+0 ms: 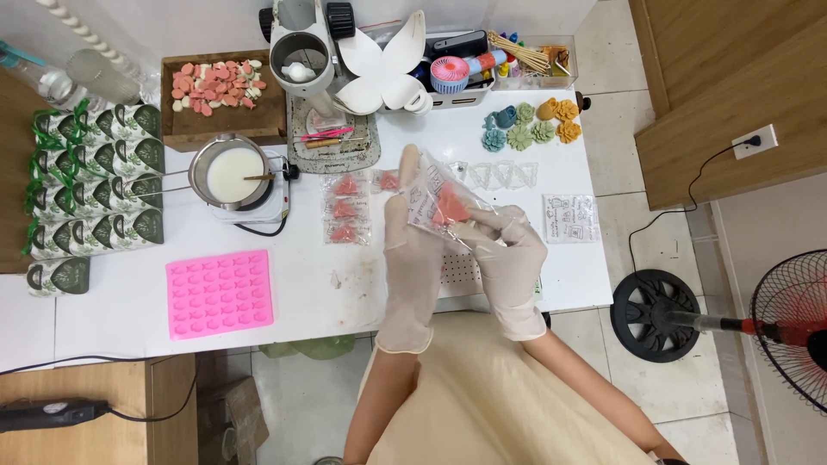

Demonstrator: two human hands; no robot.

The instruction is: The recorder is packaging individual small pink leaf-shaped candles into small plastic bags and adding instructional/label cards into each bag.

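Two gloved hands meet above the white bench point(103, 319): the left hand point(412, 250) stands upright with fingers pressed behind a small clear plastic bag point(441, 202), and the right hand point(512, 258) pinches the bag's lower edge from the other side. Inside the crinkled film sits a coral-pink soap piece point(450, 209), roughly triangular, and the bag carries a pale printed label. Just left of the left hand, three filled clear packets point(345, 209) lie in a short column on the bench, each showing a pink shape within. Beyond the fingertips lie several empty clear bags point(498, 175), flat and glossy. To the right of the right hand rests a square clear label sheet point(570, 217) with dark print. Further beyond, a cluster of flower-shaped pieces point(530, 125) in teal, sage green and mustard has a matte, moulded look. Well to the left of the hands lies a soft pink silicone mould point(220, 293), rectangular with rows of small cavities. Further left stand rows of dark green and white packages point(95, 181) tied with green ribbon. A metal pot of white liquid point(231, 172) sits on a small hotplate beyond the mould, and behind it a wooden tray point(220, 125) holds loose pink and white pieces.
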